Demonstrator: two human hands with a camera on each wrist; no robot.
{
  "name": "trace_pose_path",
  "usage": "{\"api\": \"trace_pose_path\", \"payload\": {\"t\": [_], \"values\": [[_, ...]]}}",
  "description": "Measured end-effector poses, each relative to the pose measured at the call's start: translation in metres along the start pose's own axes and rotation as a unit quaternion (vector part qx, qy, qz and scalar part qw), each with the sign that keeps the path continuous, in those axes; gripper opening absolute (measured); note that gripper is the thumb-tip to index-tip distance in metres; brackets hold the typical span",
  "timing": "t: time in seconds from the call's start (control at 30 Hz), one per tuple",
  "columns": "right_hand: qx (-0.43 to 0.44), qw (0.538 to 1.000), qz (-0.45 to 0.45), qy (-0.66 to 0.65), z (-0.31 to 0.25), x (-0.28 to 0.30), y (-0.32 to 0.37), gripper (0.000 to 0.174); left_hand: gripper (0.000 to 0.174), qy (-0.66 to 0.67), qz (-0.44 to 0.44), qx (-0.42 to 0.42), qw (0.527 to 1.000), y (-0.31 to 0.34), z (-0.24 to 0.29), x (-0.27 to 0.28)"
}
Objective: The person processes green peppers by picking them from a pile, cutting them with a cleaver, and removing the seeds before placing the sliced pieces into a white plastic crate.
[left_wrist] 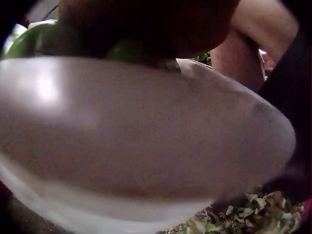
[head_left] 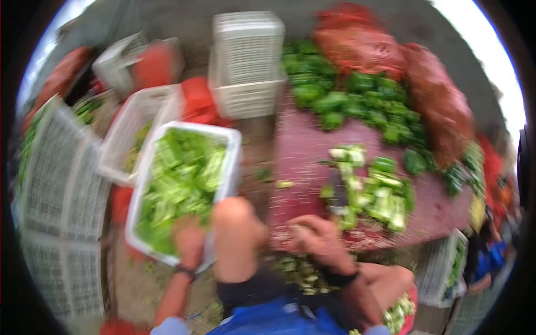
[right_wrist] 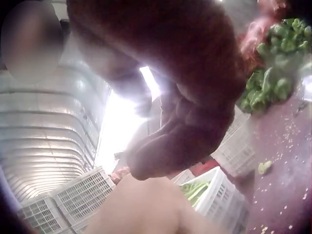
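Crates point(head_left: 58, 173) of white mesh stand at the far left. A paler crate point(head_left: 116, 146) is just beside the white tub point(head_left: 234, 162), which holds light green cut pieces point(head_left: 181, 162). The left hand point(head_left: 190, 237) is down at the tub's near end, touching the pieces; its fingers are blurred, so whether it grips any cannot be determined. A bare knee point(head_left: 233, 220) rises just right of the tub. Behind it, a crate stack point(head_left: 248, 50) stands left of the red table point(head_left: 301, 131).

The right hand point(head_left: 321, 240) is at the table's near edge, fingers bent inward; whether they hold anything cannot be told. On the table, a dark item point(head_left: 338, 190), possibly a blade, lies against more cut greens point(head_left: 385, 195), with pale seeds scattered about. Whole peppers point(head_left: 385, 100) are heaped beyond, beside red net sacks point(head_left: 438, 100). A low crate point(head_left: 441, 273) stands at right.
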State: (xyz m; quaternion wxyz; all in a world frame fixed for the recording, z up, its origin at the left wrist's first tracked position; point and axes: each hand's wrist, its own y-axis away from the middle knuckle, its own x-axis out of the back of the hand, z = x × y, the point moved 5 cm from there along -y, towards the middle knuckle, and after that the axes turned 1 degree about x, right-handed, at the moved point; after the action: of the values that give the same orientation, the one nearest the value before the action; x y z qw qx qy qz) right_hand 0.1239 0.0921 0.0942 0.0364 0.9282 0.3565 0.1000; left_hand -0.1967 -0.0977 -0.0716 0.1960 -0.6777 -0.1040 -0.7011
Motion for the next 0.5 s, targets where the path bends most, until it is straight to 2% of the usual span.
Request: {"api": "trace_pose_path", "payload": {"t": [0.03, 0.07, 0.1, 0.13, 0.17, 0.2, 0.23, 0.27, 0.3, 0.37, 0.43, 0.47, 0.5], "values": [[-0.057, 0.997, 0.0, -0.054, -0.011, 0.004, 0.004, 0.021, 0.042, 0.022, 0.065, -0.007, 0.998, -0.006, 0.026, 0.045], [-0.019, 0.999, 0.019, -0.035, -0.002, 0.011, 0.008, 0.021, 0.048, 0.022, -0.002, 0.009, 1.0, -0.009, 0.017, 0.029], [0.022, 0.999, 0.027, -0.02, 0.008, 0.022, 0.013, 0.022, 0.058, -0.059, -0.023, -0.041, 0.997, 0.0, 0.006, -0.001], [-0.028, 0.998, 0.038, -0.038, 0.007, 0.035, 0.025, 0.023, 0.058, -0.045, -0.016, -0.072, 0.996, 0.004, 0.016, -0.007], [-0.07, 0.995, 0.04, -0.06, 0.005, 0.05, 0.032, 0.024, 0.06, -0.043, -0.036, -0.04, 0.998, 0.004, 0.018, -0.007], [-0.064, 0.996, 0.053, -0.031, 0.012, 0.067, 0.039, 0.027, 0.062, -0.044, -0.056, -0.006, 0.997, 0.002, 0.016, -0.002], [-0.102, 0.991, 0.07, -0.054, 0.024, 0.087, 0.049, 0.025, 0.064, -0.05, -0.076, 0.032, 0.995, 0.002, 0.011, 0.002], [-0.085, 0.988, 0.125, -0.003, 0.043, 0.114, 0.057, 0.023, 0.066, -0.056, -0.097, 0.074, 0.991, 0.002, 0.006, 0.001], [-0.069, 0.981, 0.177, 0.046, 0.068, 0.142, 0.062, 0.021, 0.066, -0.058, -0.088, 0.066, 0.992, -0.002, 0.003, -0.002], [-0.033, 0.952, 0.297, 0.062, 0.108, 0.2, 0.078, 0.02, 0.07, -0.05, -0.182, 0.071, 0.979, -0.006, -0.013, -0.007], [-0.08, 0.876, 0.387, 0.275, 0.122, 0.246, 0.084, 0.026, 0.069, -0.034, -0.171, 0.061, 0.983, -0.014, -0.021, 0.011], [-0.076, 0.878, 0.389, 0.269, 0.136, 0.25, 0.076, 0.026, 0.071, 0.015, -0.107, 0.048, 0.993, -0.02, -0.023, 0.028], [-0.074, 0.834, 0.423, 0.347, 0.146, 0.257, 0.071, 0.03, 0.074, 0.065, -0.044, 0.033, 0.996, -0.024, -0.024, 0.042]]}}
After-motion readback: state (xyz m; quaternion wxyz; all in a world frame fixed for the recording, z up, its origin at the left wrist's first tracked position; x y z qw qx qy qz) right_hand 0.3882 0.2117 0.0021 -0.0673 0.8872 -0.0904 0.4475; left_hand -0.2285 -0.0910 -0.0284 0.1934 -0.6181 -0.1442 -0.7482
